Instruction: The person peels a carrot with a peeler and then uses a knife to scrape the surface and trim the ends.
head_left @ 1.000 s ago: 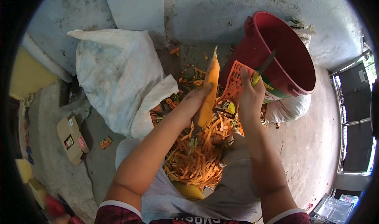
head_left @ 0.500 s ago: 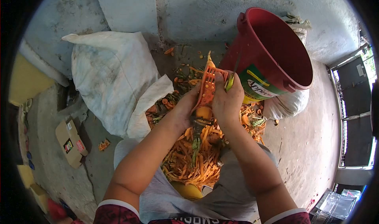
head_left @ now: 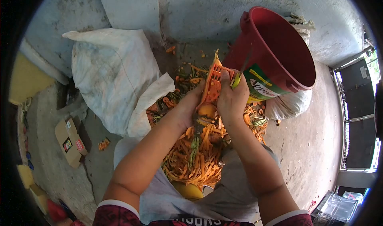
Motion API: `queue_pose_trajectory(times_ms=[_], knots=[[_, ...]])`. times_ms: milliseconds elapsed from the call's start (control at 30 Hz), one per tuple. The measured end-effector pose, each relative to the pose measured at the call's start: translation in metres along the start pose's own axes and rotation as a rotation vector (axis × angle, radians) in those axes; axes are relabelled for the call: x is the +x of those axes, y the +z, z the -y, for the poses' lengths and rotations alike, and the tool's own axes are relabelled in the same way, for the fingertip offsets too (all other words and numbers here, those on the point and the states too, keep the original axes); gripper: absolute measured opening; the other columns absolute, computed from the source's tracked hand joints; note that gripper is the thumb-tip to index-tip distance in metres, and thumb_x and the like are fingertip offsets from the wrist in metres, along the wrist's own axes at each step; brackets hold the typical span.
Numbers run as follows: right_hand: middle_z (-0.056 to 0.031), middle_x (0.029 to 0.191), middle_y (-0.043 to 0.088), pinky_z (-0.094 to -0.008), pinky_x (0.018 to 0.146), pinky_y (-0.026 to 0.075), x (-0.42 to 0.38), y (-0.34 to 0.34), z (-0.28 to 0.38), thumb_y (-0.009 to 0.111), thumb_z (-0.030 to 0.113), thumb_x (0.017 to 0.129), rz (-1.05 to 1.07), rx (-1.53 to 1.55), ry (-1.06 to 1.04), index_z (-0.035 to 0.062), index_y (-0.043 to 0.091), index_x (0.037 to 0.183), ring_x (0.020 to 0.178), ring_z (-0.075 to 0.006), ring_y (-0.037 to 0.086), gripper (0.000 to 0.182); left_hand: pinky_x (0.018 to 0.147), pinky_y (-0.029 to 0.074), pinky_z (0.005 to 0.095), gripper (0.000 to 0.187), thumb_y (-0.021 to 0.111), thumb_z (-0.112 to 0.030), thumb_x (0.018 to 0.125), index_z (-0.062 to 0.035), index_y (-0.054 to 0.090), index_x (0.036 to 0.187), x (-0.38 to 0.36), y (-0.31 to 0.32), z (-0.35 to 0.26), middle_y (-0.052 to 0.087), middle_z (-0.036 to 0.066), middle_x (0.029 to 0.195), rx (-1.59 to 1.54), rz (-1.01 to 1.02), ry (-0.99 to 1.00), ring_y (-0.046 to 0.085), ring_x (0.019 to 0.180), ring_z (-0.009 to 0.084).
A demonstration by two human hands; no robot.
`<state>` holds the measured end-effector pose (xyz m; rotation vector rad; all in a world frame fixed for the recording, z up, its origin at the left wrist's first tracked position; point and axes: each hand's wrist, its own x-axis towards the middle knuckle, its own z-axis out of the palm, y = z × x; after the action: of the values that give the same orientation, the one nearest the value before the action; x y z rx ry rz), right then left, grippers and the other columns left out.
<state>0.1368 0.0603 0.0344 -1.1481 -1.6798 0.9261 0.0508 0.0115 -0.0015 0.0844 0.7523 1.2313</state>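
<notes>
My left hand (head_left: pixel 191 104) is closed around a carrot (head_left: pixel 206 111), whose thin tip shows beyond the tool and whose thick end points toward me. My right hand (head_left: pixel 234 96) grips an orange plastic peeler (head_left: pixel 214 86) with slots and holes, pressed along the carrot. A thin dark blade and yellow-green handle, apparently a knife (head_left: pixel 236 81), stick out beside the right fingers. Below the hands, a heap of orange peelings (head_left: pixel 199 158) lies between my knees, with a green stalk (head_left: pixel 194 150) on top. Part of the carrot is hidden by the peeler and fingers.
A tall red bucket (head_left: pixel 255 58) leans at the upper right, a white sack (head_left: pixel 111 74) at the left. Carrot scraps (head_left: pixel 191 74) litter the floor between them. A cardboard box (head_left: pixel 71 143) lies at the left. A yellow rounded object (head_left: pixel 187 191) shows under the peelings.
Both hands, with the carrot and peeler, have shifted slightly to the right. The carrot's thick end and the peeler have tilted a little.
</notes>
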Motion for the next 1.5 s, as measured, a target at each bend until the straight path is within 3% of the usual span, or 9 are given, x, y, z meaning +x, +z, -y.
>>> queue_pose_trajectory(times_ms=[300,400,500,933,1033,1100,1233,1300,1500], knots=[[-0.0161,0.07,0.055,-0.0322,0.06,0.04,-0.002,0.002,0.001,0.048,0.019,0.083,0.022,-0.048,-0.055,-0.0035,0.049,0.085,0.064,-0.0271,0.054,0.023,0.076,0.043,0.0294,0.042,0.029,-0.041,0.088,-0.0097,0.046,0.11,0.0,-0.002,0.002,0.053,0.005,0.104,0.025,0.024,0.086,0.053,0.09,0.0164],[-0.0082,0.072,0.056,-0.0263,0.063,0.04,-0.003,0.003,0.001,0.049,0.016,0.083,0.008,-0.097,-0.04,-0.0009,0.054,0.083,0.065,-0.0151,0.051,0.018,0.077,0.042,0.0292,0.042,0.029,-0.041,0.088,-0.0093,0.046,0.11,-0.003,0.0,0.001,0.053,0.006,0.104,0.058,0.004,0.094,0.053,0.09,0.0163],[-0.0166,0.071,0.056,-0.0325,0.06,0.04,-0.001,0.004,0.0,0.048,0.019,0.083,0.002,-0.078,-0.058,-0.0037,0.049,0.085,0.065,-0.0286,0.054,0.022,0.077,0.042,0.029,0.042,0.029,-0.04,0.088,-0.0089,0.046,0.109,0.001,-0.001,0.0,0.053,0.006,0.104,0.063,-0.007,0.072,0.053,0.09,0.0163],[-0.0148,0.07,0.055,-0.0322,0.059,0.04,0.004,0.003,-0.005,0.049,0.018,0.083,-0.047,-0.153,-0.121,-0.002,0.052,0.082,0.063,-0.0266,0.053,0.02,0.073,0.044,0.0293,0.042,0.03,-0.042,0.087,-0.0096,0.047,0.108,0.005,0.001,0.005,0.054,0.006,0.099,0.04,-0.067,0.064,0.054,0.085,0.0155],[-0.0147,0.069,0.055,-0.0319,0.059,0.04,0.004,0.003,-0.005,0.048,0.018,0.083,-0.039,-0.134,-0.113,-0.0021,0.051,0.082,0.062,-0.0256,0.054,0.02,0.065,0.047,0.0292,0.039,0.034,-0.042,0.086,-0.0105,0.049,0.105,-0.002,0.008,0.001,0.057,0.005,0.094,0.037,-0.1,0.076,0.057,0.078,0.0158],[-0.0147,0.069,0.055,-0.0316,0.058,0.04,0.005,0.002,-0.005,0.048,0.018,0.083,-0.018,-0.11,-0.081,-0.0021,0.051,0.081,0.062,-0.0252,0.053,0.021,0.066,0.047,0.0291,0.04,0.034,-0.042,0.086,-0.0102,0.049,0.105,-0.001,0.007,0.001,0.057,0.005,0.094,0.046,-0.113,0.066,0.057,0.078,0.0161],[-0.014,0.069,0.055,-0.0311,0.058,0.04,0.006,0.002,-0.002,0.048,0.018,0.083,-0.078,-0.164,-0.144,-0.0015,0.051,0.081,0.061,-0.0245,0.053,0.019,0.069,0.045,0.0269,0.046,0.027,-0.045,0.087,-0.0088,0.049,0.106,-0.003,0.01,0.0,0.055,0.005,0.095,0.138,-0.099,0.064,0.054,0.082,0.0138],[-0.0137,0.069,0.055,-0.0312,0.058,0.041,0.008,0.001,-0.002,0.049,0.017,0.083,-0.116,-0.161,-0.204,-0.0009,0.051,0.081,0.06,-0.0241,0.053,0.018,0.066,0.046,0.0272,0.046,0.032,-0.045,0.086,-0.0077,0.049,0.106,-0.004,0.008,-0.001,0.056,0.005,0.092,0.212,-0.059,0.062,0.055,0.076,0.0136],[-0.0109,0.07,0.056,-0.0304,0.058,0.042,0.063,-0.034,-0.028,0.051,0.016,0.081,-0.426,-0.227,-0.251,0.0002,0.051,0.078,0.062,-0.0215,0.054,0.016,0.061,0.044,0.0228,0.052,0.032,-0.05,0.084,-0.0055,0.05,0.104,-0.016,0.011,0.007,0.056,0.004,0.083,0.576,0.063,-0.043,0.053,0.067,0.0094]])
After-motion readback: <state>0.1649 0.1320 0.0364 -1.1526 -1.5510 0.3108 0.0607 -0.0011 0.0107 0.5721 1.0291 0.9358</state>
